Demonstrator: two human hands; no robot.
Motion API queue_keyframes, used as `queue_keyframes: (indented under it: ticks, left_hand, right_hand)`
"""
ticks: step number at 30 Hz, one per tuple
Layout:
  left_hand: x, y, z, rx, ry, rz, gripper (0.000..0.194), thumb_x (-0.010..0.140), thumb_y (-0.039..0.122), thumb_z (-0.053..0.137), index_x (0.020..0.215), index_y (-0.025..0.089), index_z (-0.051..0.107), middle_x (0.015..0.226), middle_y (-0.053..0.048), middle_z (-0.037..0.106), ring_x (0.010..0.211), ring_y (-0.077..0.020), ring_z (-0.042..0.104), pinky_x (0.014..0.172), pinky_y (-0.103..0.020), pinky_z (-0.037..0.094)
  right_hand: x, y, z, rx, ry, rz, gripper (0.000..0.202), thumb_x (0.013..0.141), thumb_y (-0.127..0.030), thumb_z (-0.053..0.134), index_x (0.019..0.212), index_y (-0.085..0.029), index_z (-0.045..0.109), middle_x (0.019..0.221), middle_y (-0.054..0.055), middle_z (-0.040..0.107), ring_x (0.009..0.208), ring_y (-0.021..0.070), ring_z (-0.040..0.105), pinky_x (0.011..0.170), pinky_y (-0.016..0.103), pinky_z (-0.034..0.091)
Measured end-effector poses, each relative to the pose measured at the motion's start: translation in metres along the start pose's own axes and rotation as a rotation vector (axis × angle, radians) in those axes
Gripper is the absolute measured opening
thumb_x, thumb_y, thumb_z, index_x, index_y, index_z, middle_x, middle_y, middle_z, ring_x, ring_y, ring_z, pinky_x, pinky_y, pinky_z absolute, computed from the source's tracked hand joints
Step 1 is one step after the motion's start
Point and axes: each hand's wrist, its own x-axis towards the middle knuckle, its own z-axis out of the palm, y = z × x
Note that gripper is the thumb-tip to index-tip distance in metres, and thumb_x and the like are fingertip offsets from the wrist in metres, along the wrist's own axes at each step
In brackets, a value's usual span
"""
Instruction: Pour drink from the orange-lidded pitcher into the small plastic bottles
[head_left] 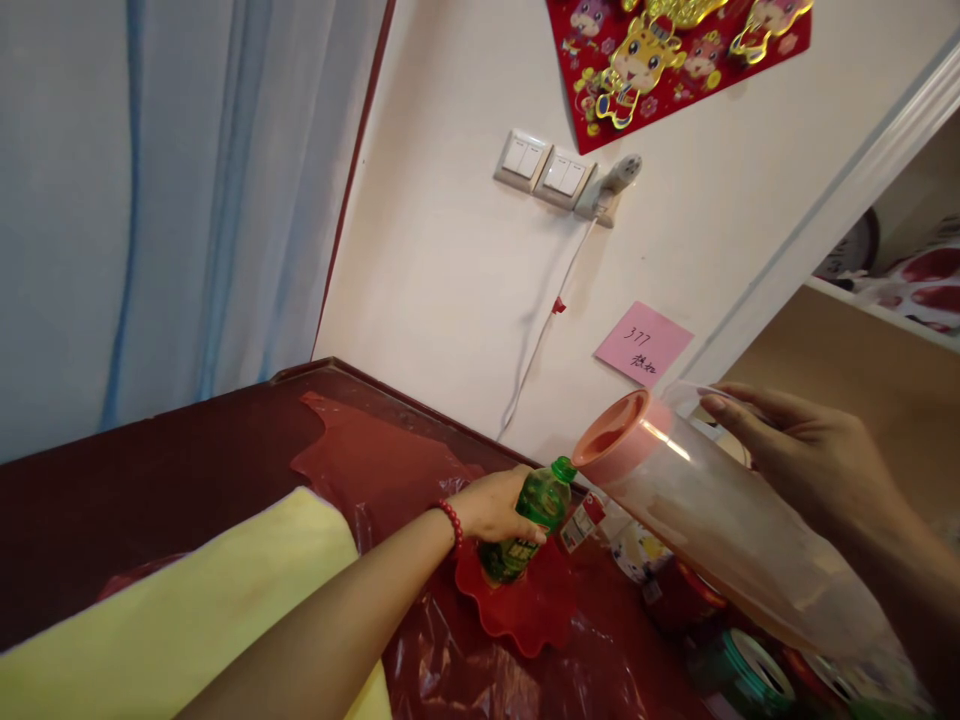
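My left hand [499, 508], with a red bead bracelet at the wrist, is wrapped round a green plastic bottle [546, 497]. The uncapped bottle stands in a red scalloped dish [517, 610]. In my right hand [810, 450] is the handle of a large translucent pitcher [720, 510] with a pink-orange rim. The pitcher is tilted, its rim against or very near the bottle's mouth. Whether liquid is flowing cannot be made out.
Several cans, one a green can [750, 670], stand below the pitcher at the lower right. A yellow cloth [225, 600] and red plastic sheeting [382, 460] lie on the dark red table [97, 520]. Behind are a wall with a white cord [536, 345] and a pink note [645, 343].
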Motion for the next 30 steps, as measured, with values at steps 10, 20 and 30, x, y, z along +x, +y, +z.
queue_keyframes:
  ticks: [10, 20, 30]
  left_hand:
    - [0.0003, -0.0010, 0.0003, 0.013, 0.003, -0.018, 0.067, 0.063, 0.034, 0.081, 0.123, 0.019, 0.054, 0.120, -0.010, 0.067, 0.108, -0.0300, 0.063, 0.093, -0.039, 0.049]
    - [0.0001, 0.0001, -0.0005, 0.004, -0.008, 0.008, 0.058, 0.064, 0.030, 0.080, 0.116, 0.020, 0.057, 0.118, -0.009, 0.069, 0.106, -0.0278, 0.065, 0.093, -0.036, 0.049]
    - [-0.0012, 0.0036, -0.0020, 0.004, -0.012, -0.031, 0.061, 0.063, 0.032, 0.081, 0.117, 0.019, 0.056, 0.115, -0.009, 0.069, 0.103, -0.0287, 0.066, 0.089, -0.036, 0.051]
  right_hand:
    - [0.0004, -0.0001, -0.0001, -0.012, 0.004, -0.004, 0.064, 0.057, -0.076, 0.065, 0.096, -0.026, 0.078, 0.091, 0.002, 0.074, 0.061, 0.0167, 0.051, 0.059, 0.031, 0.040]
    - [0.0003, 0.0028, -0.0011, -0.006, 0.025, 0.025, 0.069, 0.054, -0.076, 0.064, 0.097, -0.025, 0.078, 0.088, 0.003, 0.073, 0.058, 0.0155, 0.047, 0.055, 0.030, 0.037]
    - [-0.0011, -0.0012, -0.0001, 0.002, 0.041, 0.011, 0.070, 0.056, -0.075, 0.065, 0.098, -0.022, 0.078, 0.088, 0.006, 0.072, 0.059, 0.0160, 0.049, 0.052, 0.029, 0.037]
